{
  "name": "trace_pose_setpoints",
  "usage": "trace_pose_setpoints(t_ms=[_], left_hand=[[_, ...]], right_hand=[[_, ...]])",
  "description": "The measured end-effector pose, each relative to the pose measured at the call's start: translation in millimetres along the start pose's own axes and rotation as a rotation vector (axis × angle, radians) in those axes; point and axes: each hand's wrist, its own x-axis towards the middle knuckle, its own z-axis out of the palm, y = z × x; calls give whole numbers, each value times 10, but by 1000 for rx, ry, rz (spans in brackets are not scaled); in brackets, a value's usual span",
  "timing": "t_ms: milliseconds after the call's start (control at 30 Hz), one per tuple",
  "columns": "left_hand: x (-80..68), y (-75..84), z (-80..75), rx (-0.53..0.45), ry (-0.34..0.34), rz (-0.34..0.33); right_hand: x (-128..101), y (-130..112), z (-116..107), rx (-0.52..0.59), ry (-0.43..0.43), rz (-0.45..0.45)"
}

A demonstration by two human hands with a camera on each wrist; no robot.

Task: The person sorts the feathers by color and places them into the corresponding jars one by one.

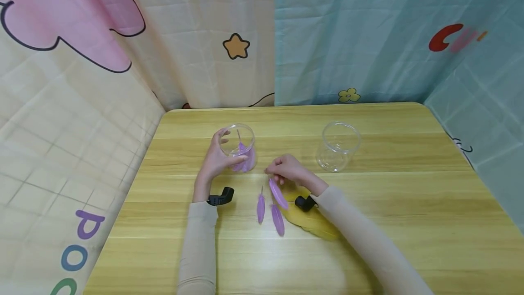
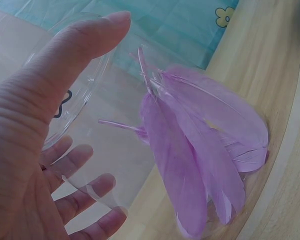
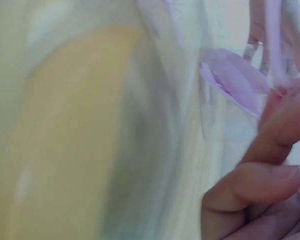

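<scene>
Right hand (image 1: 288, 168) pinches one purple feather (image 1: 278, 193) by its stem, just above the desk (image 1: 409, 204). Left hand (image 1: 217, 158) wraps around a clear jar (image 1: 238, 147) with purple feathers inside. Two more feathers (image 1: 269, 213) lie close by.

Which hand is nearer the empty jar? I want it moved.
Right. The right hand is just left of the empty jar; the left hand is farther left.

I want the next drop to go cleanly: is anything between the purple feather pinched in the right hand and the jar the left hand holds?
Nothing visible does. The feather hangs from the right hand beside the jar, whose open mouth is clear; the left hand wraps its far side.
</scene>
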Motion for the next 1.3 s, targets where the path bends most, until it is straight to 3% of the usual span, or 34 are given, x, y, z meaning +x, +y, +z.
trace_pose_setpoints(t_ms=[167, 267, 333, 467, 567, 733, 867, 1100, 1233, 1300], left_hand=[[-9, 0, -10, -6, -6, 4], [-12, 5, -11, -11, -9, 1], [-52, 106, -26, -10, -16, 1], [-54, 89, -24, -7, -18, 4], [-17, -39, 0, -9, -8, 11], [-8, -52, 17, -18, -3, 16], [-18, 1, 13, -20, -11, 8], [-123, 337, -39, -46, -19, 43], [-127, 374, -49, -37, -18, 38], [-94, 287, -36, -38, -17, 36]], right_hand=[[57, -174, -34, 123, 151, -67], [99, -303, -43, 226, 239, -166], [99, -421, -38, 294, 283, -243], [129, -634, 0, 390, 361, -384], [118, -787, 65, 418, 410, -496], [141, -891, 167, 419, 478, -617], [312, -754, 202, 396, 500, -589], [416, -554, 228, 337, 453, -442], [401, -465, 168, 345, 405, -360], [380, -412, 116, 319, 371, -310]])
